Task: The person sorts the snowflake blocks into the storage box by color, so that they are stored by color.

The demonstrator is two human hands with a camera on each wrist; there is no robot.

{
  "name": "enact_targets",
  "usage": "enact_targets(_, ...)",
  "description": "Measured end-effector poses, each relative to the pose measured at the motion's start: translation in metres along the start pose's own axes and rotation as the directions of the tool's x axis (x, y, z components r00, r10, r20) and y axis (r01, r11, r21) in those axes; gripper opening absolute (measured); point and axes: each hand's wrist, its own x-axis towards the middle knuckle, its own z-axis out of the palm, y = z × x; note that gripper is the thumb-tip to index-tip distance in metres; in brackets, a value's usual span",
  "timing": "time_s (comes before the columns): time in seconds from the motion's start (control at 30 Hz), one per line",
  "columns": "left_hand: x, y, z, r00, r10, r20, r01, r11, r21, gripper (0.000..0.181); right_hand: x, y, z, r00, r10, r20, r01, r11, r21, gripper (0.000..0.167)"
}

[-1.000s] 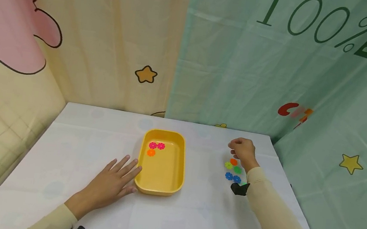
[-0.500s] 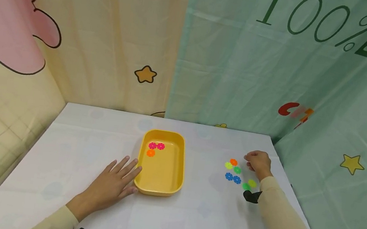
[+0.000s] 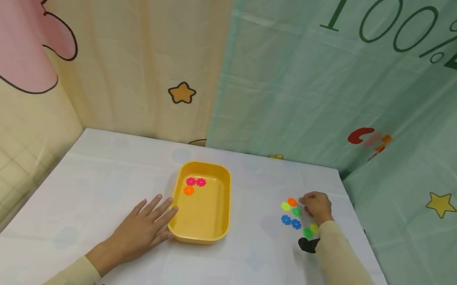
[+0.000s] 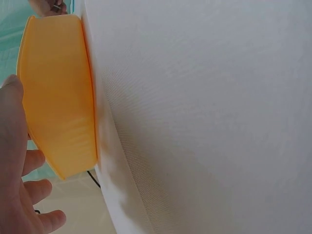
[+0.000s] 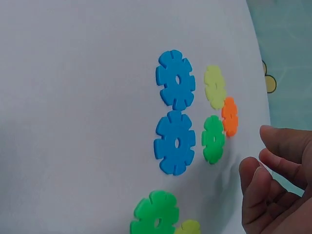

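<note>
My left hand (image 3: 139, 227) lies with fingers spread at the left side of a yellow plastic tray (image 3: 199, 226), fingertips touching its rim. Seen from the left wrist, the thumb is at the edge of the tray (image 4: 58, 97). Two pink snowflake discs (image 3: 195, 181) and an orange one (image 3: 188, 190) lie inside. My right hand (image 3: 317, 206) hovers beside another orange snowflake disc (image 3: 292, 202), a yellow one (image 5: 215, 87) and a green one (image 5: 213, 140). Its fingers (image 5: 287, 144) are loosely curled, thumb and forefinger apart, with nothing seen between them.
Two blue snowflake discs (image 5: 175, 143) lie in front of that cluster. Closer to the right forearm are another green disc (image 3: 308, 233) and a yellow disc (image 3: 314, 228). Printed curtains (image 3: 283, 96) rise behind the white table (image 3: 226, 283).
My right hand first moves right, away from the cluster, uncovering the nearer green and yellow discs. It then shifts slightly left and lower toward the orange disc. The left hand stays at the tray.
</note>
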Motion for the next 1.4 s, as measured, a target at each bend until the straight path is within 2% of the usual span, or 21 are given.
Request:
enact_targets(0.23, 0.000, 0.000, 0.001, 1.000, -0.017, 0.025, 0.017, 1.000, -0.006, 0.066, 0.007, -0.001, 0.008, 0.999, 0.004, 0.038, -0.004, 1.000, -0.010, 0.035)
enact_targets(0.4, 0.002, -0.001, -0.001, 1.000, -0.010, 0.009, 0.010, 1.000, 0.006, 0.066, 0.007, -0.002, 0.013, 0.998, 0.014, 0.059, -0.014, 1.000, -0.001, 0.034)
enact_targets(0.63, 0.003, 0.000, -0.002, 1.000, -0.010, 0.012, 0.010, 1.000, 0.007, 0.066, 0.006, -0.003, 0.016, 0.998, 0.033, 0.049, -0.032, 0.999, -0.019, 0.033)
enact_targets(0.9, 0.004, 0.000, -0.001, 1.000, -0.010, 0.010, 0.010, 1.000, 0.009, 0.066, 0.011, 0.001, 0.020, 1.000, 0.005, 0.017, -0.003, 0.996, -0.094, 0.027)
enact_targets(1.1, 0.004, 0.000, 0.000, 1.000, -0.008, 0.006, 0.008, 1.000, 0.010, 0.066, 0.013, 0.004, 0.022, 0.999, -0.033, 0.004, 0.033, 0.994, -0.103, 0.025)
enact_targets(1.4, 0.004, 0.000, -0.001, 1.000, -0.015, 0.014, 0.015, 1.000, 0.003, 0.066, 0.011, 0.003, 0.023, 1.000, -0.021, 0.014, 0.022, 0.995, -0.092, 0.016)
